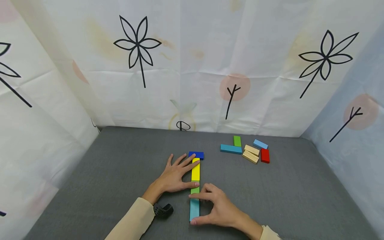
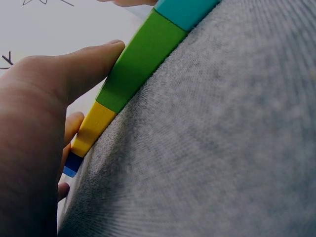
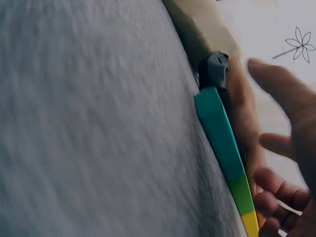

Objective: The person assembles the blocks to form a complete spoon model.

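Observation:
A straight row of blocks lies on the grey cloth. From far to near it runs dark blue block (image 1: 196, 154), yellow block (image 1: 196, 171), green block (image 1: 195, 190), teal block (image 1: 194, 211). The dark blue one lies crosswise at the far end. My left hand (image 1: 174, 176) spreads its fingers over the row, thumb tip at the green block and fingertips by the yellow and dark blue ones. Over the teal block hovers my right hand (image 1: 220, 206), thumb and index finger stretched apart near its two ends. In the right wrist view, a gap shows between thumb and block.
Farther back on the right lie a blue block (image 1: 231, 149), a green block (image 1: 237, 141), two wooden blocks (image 1: 250, 156), a light blue block (image 1: 260, 144) and a red block (image 1: 265, 155). White printed cloth (image 1: 204, 100) walls the back and sides. A black band (image 1: 163, 210) sits at the left wrist.

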A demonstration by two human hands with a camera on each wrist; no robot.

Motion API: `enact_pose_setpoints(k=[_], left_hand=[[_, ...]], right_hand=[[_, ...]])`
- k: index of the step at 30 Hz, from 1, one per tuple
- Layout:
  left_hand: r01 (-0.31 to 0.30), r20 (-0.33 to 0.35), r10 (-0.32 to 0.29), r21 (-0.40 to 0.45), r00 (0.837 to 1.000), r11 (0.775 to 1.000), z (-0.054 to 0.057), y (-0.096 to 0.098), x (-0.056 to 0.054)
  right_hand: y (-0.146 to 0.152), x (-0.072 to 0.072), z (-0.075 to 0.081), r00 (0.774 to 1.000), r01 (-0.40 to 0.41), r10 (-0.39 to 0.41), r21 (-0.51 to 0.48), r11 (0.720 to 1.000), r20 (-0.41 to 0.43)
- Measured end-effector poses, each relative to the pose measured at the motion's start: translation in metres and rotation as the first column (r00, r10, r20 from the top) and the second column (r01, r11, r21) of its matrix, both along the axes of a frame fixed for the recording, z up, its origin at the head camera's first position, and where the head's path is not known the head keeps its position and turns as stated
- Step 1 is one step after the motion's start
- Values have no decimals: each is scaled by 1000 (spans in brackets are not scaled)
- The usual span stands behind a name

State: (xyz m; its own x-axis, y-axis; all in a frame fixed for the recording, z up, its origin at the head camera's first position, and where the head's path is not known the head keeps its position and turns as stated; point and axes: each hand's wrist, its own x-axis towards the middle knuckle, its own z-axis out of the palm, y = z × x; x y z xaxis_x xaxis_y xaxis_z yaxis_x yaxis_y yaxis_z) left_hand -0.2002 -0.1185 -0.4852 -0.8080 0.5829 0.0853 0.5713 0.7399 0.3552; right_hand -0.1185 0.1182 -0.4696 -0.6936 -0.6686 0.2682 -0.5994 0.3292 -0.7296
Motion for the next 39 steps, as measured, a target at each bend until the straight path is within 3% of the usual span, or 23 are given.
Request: enact_pose_setpoints(k=[4, 8, 12, 17, 24, 30, 34, 39], left_hand=[[16, -33, -16, -11, 999, 1000, 0, -1, 0], [39, -20, -39, -15, 999, 999, 3, -2, 2], [50, 33, -49, -20, 998, 999, 6, -3, 4], [43, 61, -40, -52, 997, 998, 8, -2, 6], [39, 55, -36, -55, 998, 998, 8, -2, 7], [42, 32, -40, -51, 999, 998, 7, -2, 6], [47, 31, -46, -38, 998, 998, 7, -2, 6], [50, 41, -48, -33, 998, 998, 8, -2, 7]], right_hand=[[3, -6, 3, 999, 47, -47, -101, 994, 4], [9, -13, 5, 990, 130, -136, -145, 981, -28], [16, -21, 6, 976, 201, -212, -152, 968, -55], [23, -28, 7, 961, 269, -274, -134, 954, -23], [29, -32, 5, 951, 310, -308, -105, 945, 36], [37, -40, 2, 941, 337, -338, -115, 935, 8], [52, -54, 5, 919, 388, -393, -88, 918, -46], [74, -83, 14, 863, 494, -486, 32, 869, -139]])
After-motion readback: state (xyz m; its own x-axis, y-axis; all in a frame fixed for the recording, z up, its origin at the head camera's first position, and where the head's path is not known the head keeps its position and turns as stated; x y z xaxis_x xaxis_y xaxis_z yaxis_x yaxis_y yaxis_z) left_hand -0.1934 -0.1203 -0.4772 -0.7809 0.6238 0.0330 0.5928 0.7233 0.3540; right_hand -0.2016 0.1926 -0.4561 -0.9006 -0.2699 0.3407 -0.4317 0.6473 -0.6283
